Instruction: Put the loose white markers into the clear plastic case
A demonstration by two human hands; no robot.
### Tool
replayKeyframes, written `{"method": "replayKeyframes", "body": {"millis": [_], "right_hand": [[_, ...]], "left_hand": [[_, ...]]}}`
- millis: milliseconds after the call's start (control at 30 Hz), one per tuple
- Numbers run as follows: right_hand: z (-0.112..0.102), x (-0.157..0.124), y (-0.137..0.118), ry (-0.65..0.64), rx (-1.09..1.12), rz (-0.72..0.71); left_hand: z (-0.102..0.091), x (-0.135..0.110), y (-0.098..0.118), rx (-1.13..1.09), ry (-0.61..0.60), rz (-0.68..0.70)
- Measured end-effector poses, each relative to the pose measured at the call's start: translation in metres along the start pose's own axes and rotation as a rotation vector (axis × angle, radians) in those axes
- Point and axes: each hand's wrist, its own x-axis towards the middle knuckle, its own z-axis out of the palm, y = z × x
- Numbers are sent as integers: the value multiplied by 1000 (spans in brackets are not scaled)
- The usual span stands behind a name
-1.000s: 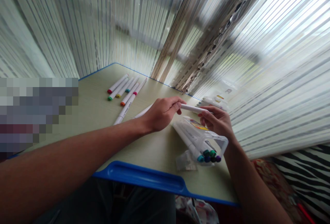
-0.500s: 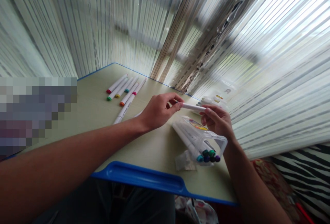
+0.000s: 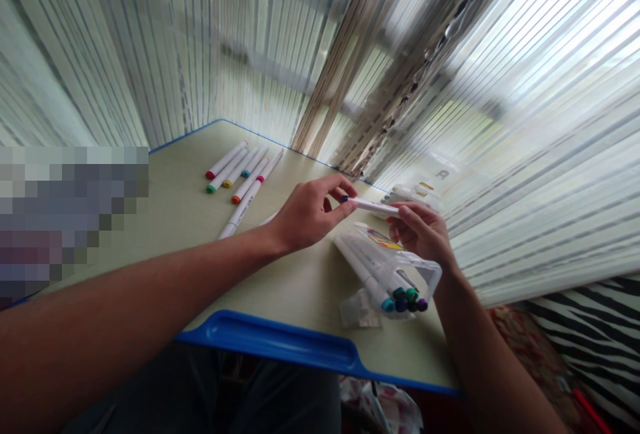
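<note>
A white marker (image 3: 375,207) with a dark blue end is held between my two hands above the table. My left hand (image 3: 317,211) pinches it near the dark end, and my right hand (image 3: 423,231) grips the other end. Just below my right hand lies a clear plastic case (image 3: 427,271) holding several markers, their teal, green, blue and purple ends (image 3: 405,301) facing me. Left of my left hand, several white markers (image 3: 240,171) with red, green, yellow, teal, orange and pink ends lie on the table. One more white marker (image 3: 237,214) points toward me there.
The pale table (image 3: 280,287) has a blue rim and a blue tray groove (image 3: 280,341) at its front edge. Another clear case (image 3: 413,194) stands at the back, by the string curtain (image 3: 265,54). A small clear plastic piece (image 3: 360,311) sits by the near case. Zebra-striped fabric (image 3: 595,334) is at right.
More of the marker's dark blue end now shows at my left fingertips. Both hands stay in nearly the same place, and the things on the table have not moved.
</note>
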Motion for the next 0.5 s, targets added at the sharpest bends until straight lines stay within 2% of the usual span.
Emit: {"method": "replayKeyframes", "body": {"millis": [200,500], "right_hand": [[2,-1,-4,9,25,-1],[1,-2,-3,-4,41,-21]], "left_hand": [[0,0,2,-5,-18,-10],[0,-2,3,-38,-109,-35]]}}
